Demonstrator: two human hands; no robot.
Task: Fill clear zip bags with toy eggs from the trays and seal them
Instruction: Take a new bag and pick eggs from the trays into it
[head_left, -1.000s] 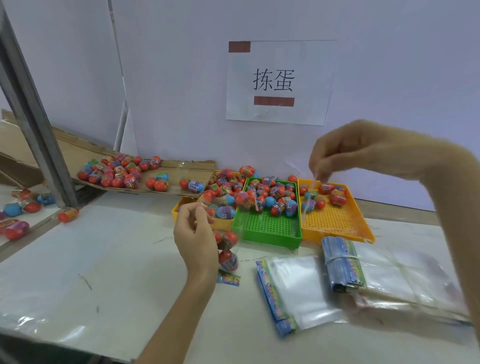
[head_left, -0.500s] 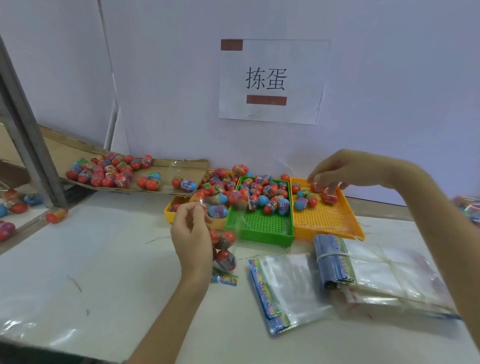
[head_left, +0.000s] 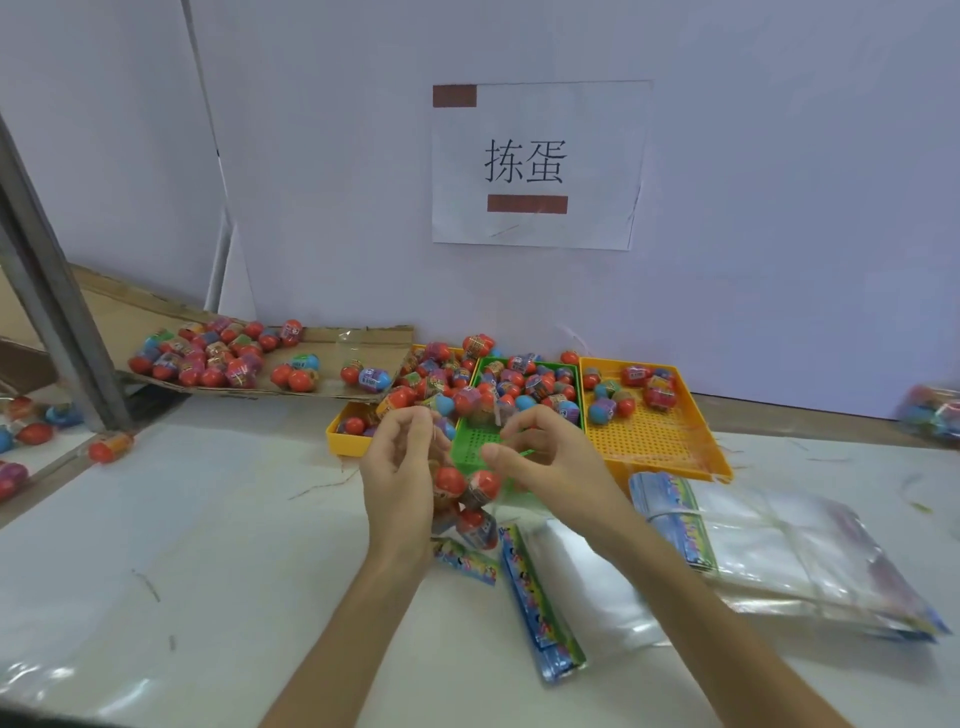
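Observation:
A clear zip bag with three red-topped toy eggs inside hangs just above the table in front of the trays. My left hand pinches the bag's top edge on the left. On the right, my right hand has its thumb and curled fingers at the bag's top edge and seems to pinch it. Behind the hands stand a yellow tray, a green tray and an orange tray, each with toy eggs piled at the far end.
A cardboard ramp with several eggs slopes down to the yellow tray from the left. Empty zip bags lie in a stack and a banded bundle at the right. A filled bag sits far right. A metal post stands left.
My right hand came back from the orange tray to the bag's mouth. My left hand kept hold of the bag, which now shows three eggs.

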